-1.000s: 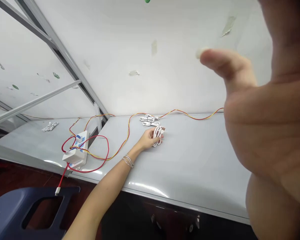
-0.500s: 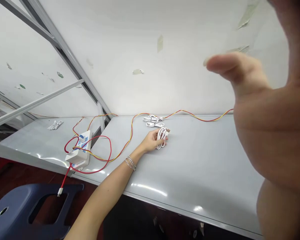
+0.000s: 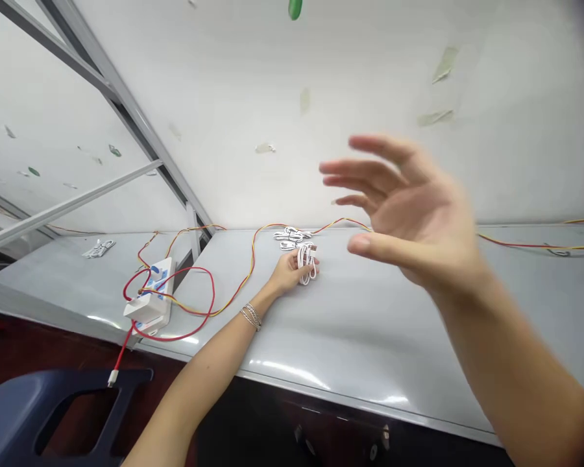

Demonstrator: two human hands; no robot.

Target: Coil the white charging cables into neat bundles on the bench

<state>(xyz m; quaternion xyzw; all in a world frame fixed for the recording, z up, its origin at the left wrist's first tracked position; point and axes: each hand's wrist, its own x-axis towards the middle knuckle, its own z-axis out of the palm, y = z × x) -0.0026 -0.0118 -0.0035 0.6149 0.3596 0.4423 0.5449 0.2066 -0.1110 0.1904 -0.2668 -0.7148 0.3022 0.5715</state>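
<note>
My left hand (image 3: 288,271) is closed around a coiled white USB cable (image 3: 306,263) just above the grey table (image 3: 360,337); a connector end sticks out past the fingers. Just behind it lie more coiled white cables (image 3: 292,235), bound with dark ties, near the wall. My right hand (image 3: 409,201) is raised in the air to the right, fingers spread and bent, palm turned to the left, holding nothing. It is slightly blurred.
On the left a white power strip (image 3: 164,267) carries a white adapter (image 3: 145,309) and a looped red cable (image 3: 213,285). A twisted red and yellow wire (image 3: 253,253) runs along the wall. Another white cable bundle (image 3: 98,248) lies far left. A blue plastic stool (image 3: 24,402) stands below.
My right hand has moved away from the camera, leftward toward the table's middle, and now shows whole. My left hand keeps its hold on the white cable. The view has shifted slightly.
</note>
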